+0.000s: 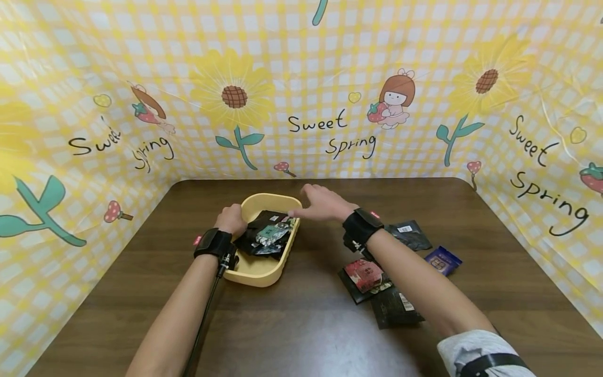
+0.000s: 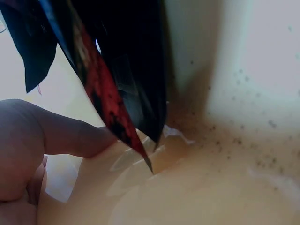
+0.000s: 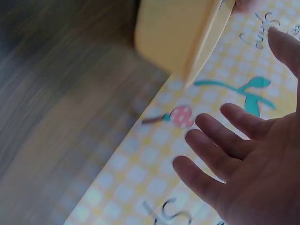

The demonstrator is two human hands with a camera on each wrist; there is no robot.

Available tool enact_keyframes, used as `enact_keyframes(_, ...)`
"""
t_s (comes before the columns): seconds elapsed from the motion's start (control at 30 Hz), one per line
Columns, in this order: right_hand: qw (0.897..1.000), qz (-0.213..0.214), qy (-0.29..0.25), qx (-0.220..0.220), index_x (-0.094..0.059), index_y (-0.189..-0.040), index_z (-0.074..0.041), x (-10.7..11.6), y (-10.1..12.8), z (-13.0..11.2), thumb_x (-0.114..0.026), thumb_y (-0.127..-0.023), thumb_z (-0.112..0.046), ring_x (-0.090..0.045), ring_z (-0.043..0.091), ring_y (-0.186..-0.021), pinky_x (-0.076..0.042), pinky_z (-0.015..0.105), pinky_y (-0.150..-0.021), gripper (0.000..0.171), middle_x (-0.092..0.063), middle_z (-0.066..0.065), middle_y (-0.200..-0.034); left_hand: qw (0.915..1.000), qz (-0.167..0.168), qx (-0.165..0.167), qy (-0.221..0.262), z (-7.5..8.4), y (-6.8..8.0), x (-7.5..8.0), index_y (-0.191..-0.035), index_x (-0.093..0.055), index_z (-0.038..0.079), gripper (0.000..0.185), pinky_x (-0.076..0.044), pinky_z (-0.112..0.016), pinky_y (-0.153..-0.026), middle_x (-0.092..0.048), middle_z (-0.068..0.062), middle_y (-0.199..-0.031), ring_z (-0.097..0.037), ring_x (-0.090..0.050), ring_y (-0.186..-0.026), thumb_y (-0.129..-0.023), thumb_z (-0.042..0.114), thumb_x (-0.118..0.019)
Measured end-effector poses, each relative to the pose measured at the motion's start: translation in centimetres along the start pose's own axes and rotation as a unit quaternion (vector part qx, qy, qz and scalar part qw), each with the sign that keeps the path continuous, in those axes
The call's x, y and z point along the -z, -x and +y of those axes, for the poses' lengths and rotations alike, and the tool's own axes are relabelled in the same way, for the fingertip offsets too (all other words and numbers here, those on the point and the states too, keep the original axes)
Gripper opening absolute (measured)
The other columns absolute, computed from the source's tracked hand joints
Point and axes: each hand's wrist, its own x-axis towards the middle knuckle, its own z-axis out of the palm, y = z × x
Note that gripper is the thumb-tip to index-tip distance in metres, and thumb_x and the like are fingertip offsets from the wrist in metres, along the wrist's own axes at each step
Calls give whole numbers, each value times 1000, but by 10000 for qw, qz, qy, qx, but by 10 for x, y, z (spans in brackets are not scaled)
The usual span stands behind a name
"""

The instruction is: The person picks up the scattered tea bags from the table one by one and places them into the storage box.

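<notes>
A pale yellow plastic bin [image 1: 258, 277] sits on the table, left of the middle, with several dark packets [image 1: 264, 230] piled inside. My left hand [image 1: 231, 219] grips the bin's left wall. Close up in the left wrist view, a digit of that hand [image 2: 65, 131] lies against the pale wall, beside hanging dark packets [image 2: 140, 61] and one with a red face [image 2: 110, 101]. Just past the bin's far right rim is my right hand [image 1: 325, 203], its thumb close to the rim. Its fingers [image 3: 211, 152] are spread and hold nothing in the right wrist view.
Right of the bin, partly under my right forearm, lie a red packet [image 1: 363, 275], a black packet [image 1: 393, 311], a dark packet [image 1: 409, 235] and a purple packet [image 1: 443, 261]. A yellow checked cloth [image 1: 306, 68] rises behind the brown table [image 1: 301, 335] and along its sides.
</notes>
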Motion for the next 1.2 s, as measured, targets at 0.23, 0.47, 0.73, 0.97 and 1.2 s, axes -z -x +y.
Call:
enact_keyframes(0.23,9974,-369,41,-614,-44,-130,-1,9,32,52,-65,-82,-57,-58,32,-111,-48,44,-93,77,-56,21,-125,10000,80,-26,14,1,3,1,-92,-56,-3,15,-45,-42,-67,-60,-20,-86,-32,-56,-74,-80,4,-54)
enact_keyframes(0.47,9868,-949,211,-1294,-40,-133,7,12,69,111,-66,-83,-54,-58,34,-104,-48,42,-82,83,-56,25,-120,10000,29,-4,-7,0,1,2,-96,-55,-3,16,-45,-43,-70,-60,-21,-90,-33,-56,-77,-81,5,-53)
enact_keyframes(0.73,9809,-1088,294,-1585,-47,-85,-5,14,93,147,-72,-75,-56,-36,15,-61,-31,26,-56,58,-37,1,-69,10000,68,-4,-47,3,0,6,-92,-55,-3,15,-46,-46,-73,-60,-23,-93,-35,-57,-81,-81,6,-53)
enact_keyframes(0.97,9731,-1343,794,-1695,-50,-119,3,14,100,150,-72,-70,-64,-50,22,-83,-41,31,-68,85,-58,12,-102,10000,14,9,-73,5,2,9,-93,-54,-3,15,-45,-45,-72,-59,-21,-90,-34,-57,-79,-82,6,-52)
enact_keyframes(1.2,9714,-1370,574,-1852,-39,-127,1,9,102,148,-74,-69,-62,-54,31,-105,-46,44,-87,92,-53,22,-125,10000,-14,37,-47,1,2,2,-93,-54,-2,14,-45,-43,-71,-59,-21,-91,-33,-56,-80,-81,5,-52)
